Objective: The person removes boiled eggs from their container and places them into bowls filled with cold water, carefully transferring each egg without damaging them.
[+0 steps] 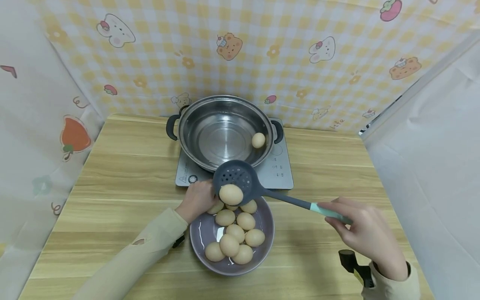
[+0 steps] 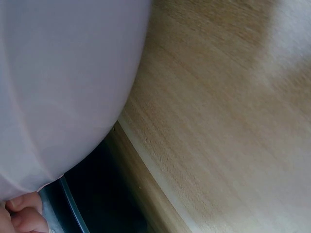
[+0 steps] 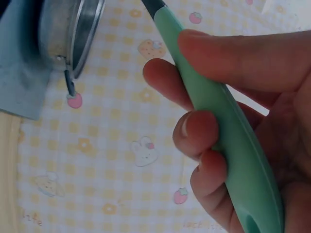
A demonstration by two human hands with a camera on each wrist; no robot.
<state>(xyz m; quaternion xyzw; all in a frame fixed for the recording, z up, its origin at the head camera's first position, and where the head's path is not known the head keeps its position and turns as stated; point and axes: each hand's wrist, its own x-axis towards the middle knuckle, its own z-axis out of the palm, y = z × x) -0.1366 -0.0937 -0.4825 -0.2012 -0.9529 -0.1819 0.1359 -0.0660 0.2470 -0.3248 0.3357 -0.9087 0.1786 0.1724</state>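
My right hand [image 1: 361,225] grips the mint-green handle [image 3: 214,107] of a dark grey slotted skimmer [image 1: 243,177], fingers and thumb wrapped round it. One egg [image 1: 231,194] lies on the skimmer's perforated head, over the far side of a purple bowl [image 1: 269,227]. Several more eggs [image 1: 235,233] sit in that bowl. At the bowl's far left rim, my left hand [image 1: 198,200] holds on, its fingertips partly hidden behind the skimmer. Curled fingers [image 2: 29,218] show beside the bowl's outer wall [image 2: 68,82] in the left wrist view.
Beyond the bowl, a steel pot [image 1: 210,141] with black side handles stands on a flat induction cooker [image 1: 281,175]. A single egg [image 1: 258,140] lies inside the pot at its right. A checked cloth [image 1: 247,54] hangs behind the wooden table [image 1: 318,166].
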